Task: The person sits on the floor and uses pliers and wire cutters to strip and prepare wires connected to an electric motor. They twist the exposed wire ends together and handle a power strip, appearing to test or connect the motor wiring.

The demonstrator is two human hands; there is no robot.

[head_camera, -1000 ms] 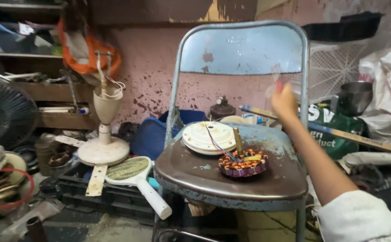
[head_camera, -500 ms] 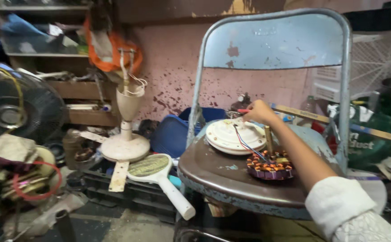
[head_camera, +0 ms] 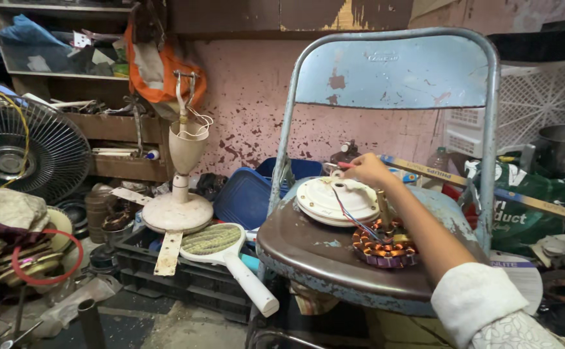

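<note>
Red-handled tool pinched in right hand, above white round cover, metal chair

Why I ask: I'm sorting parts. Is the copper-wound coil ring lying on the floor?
No, the coil ring lies on the metal chair's seat, beside the white round cover.

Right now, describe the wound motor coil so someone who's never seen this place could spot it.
Find the blue metal folding chair. On its seat, beside the white round cover, under the person's right forearm, sits the motor coil: a ring of copper-orange windings, the only such part there.
</note>
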